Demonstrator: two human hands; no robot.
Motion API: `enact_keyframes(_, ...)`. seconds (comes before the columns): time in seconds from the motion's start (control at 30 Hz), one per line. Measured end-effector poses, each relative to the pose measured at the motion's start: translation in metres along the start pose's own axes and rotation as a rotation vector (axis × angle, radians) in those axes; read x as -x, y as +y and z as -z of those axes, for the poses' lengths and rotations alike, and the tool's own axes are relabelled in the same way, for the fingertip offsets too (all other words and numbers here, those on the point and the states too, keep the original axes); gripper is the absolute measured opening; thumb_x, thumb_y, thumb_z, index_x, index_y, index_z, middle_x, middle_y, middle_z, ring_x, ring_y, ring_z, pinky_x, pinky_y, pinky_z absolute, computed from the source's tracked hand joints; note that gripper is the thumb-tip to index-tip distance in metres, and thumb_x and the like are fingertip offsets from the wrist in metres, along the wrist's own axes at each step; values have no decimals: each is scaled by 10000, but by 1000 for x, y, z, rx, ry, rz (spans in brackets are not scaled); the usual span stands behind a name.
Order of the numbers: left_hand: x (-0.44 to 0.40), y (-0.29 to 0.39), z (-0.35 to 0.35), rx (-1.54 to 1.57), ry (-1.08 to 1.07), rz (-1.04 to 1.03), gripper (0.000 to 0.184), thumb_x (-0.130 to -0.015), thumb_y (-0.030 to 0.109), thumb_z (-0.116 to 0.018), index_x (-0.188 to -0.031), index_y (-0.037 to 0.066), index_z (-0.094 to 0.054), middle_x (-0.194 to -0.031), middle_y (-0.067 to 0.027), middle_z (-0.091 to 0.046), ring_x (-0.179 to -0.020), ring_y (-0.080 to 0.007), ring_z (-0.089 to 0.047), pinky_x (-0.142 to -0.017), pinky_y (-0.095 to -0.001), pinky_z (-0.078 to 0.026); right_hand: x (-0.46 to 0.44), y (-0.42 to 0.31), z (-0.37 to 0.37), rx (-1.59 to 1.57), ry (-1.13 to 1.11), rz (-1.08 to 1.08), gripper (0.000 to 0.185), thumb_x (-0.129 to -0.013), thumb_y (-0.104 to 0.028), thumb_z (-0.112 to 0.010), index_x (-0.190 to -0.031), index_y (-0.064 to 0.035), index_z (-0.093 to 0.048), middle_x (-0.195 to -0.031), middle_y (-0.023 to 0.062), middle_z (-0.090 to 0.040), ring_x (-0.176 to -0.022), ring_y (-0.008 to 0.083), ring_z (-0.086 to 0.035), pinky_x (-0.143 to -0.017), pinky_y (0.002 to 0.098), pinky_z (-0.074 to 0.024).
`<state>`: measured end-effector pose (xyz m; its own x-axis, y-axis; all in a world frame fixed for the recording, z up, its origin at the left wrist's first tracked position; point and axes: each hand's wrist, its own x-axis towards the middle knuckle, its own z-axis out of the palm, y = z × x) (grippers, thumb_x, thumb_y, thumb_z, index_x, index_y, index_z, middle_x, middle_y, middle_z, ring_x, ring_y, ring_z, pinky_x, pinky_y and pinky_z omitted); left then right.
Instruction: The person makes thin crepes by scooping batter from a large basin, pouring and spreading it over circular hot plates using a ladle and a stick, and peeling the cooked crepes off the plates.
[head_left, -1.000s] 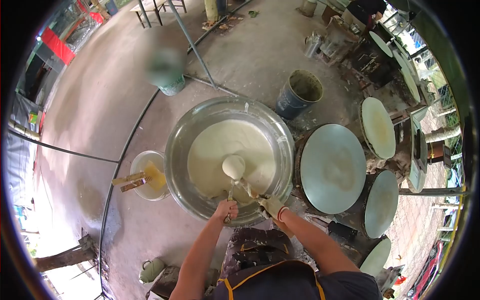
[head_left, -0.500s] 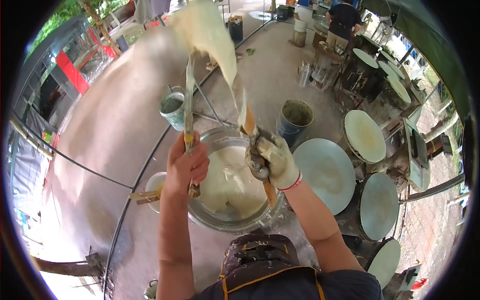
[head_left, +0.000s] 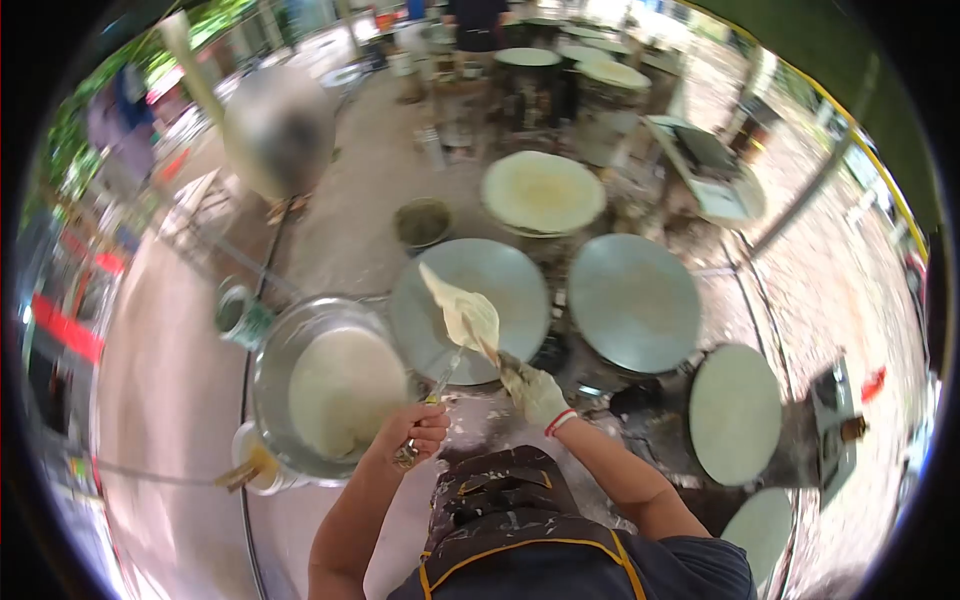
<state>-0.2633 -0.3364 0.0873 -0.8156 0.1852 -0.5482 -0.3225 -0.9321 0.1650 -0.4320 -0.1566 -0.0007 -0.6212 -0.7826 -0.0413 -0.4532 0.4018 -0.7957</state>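
My bare left hand [head_left: 412, 436] is wrapped round the handle of a ladle, whose batter-coated head [head_left: 470, 318] is over the nearest round griddle [head_left: 420, 300]. My gloved right hand [head_left: 535, 392] is closed on a wooden-handled tool; its far end meets the ladle head, and batter hides its shape. A pale pointed strip of batter sticks out from the ladle head. Left of the griddle stands a wide metal basin [head_left: 272, 385] of white batter [head_left: 345, 385].
More round griddles stand ahead [head_left: 543, 193] and to the right [head_left: 635, 300], [head_left: 735, 415]. A dark bucket [head_left: 422, 222] is behind the nearest griddle. A green bucket [head_left: 243, 315] and a small tub with wooden handles [head_left: 262, 470] flank the basin. A person [head_left: 476, 22] stands far ahead.
Both hands first rose from the basin with the batter-coated tools, then came down and over to the griddle. The view has turned right.
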Motion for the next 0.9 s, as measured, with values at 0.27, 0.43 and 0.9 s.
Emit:
enact_keyframes(0.27, -164, -77, -104, -5, -218, 312, 237, -910, 76, -446, -690, 102, -364, -582, 30, -339, -390, -23, -304, -342, -174, -302, 231, 144, 129, 228, 149, -343, 402, -893, -342, -441, -1282, -244, -458, -967, 184, -616, -866, 370, -591, -753, 454, -469)
enact_keyframes(0.43, -217, -101, -169, -527, -347, 173, 79, -904, 77, -443, -834, 75, -406, -574, 29, -322, -387, -32, -298, -326, -193, -263, 220, 161, 143, 17, 189, -608, 367, -906, -318, -432, -1241, -192, -514, -889, 191, -622, -807, 347, -613, -697, 438, -475)
enact_keyframes(0.9, -476, -107, -107, -2168, -191, -558, 243, -783, 114, -499, -988, 7, -426, -708, -166, -570, -563, -301, -590, -487, -379, -465, 93, 219, 125, -112, 963, -1214, 389, -867, -298, -516, -1253, -260, -516, -962, 177, -635, -857, 333, -623, -753, 403, -476)
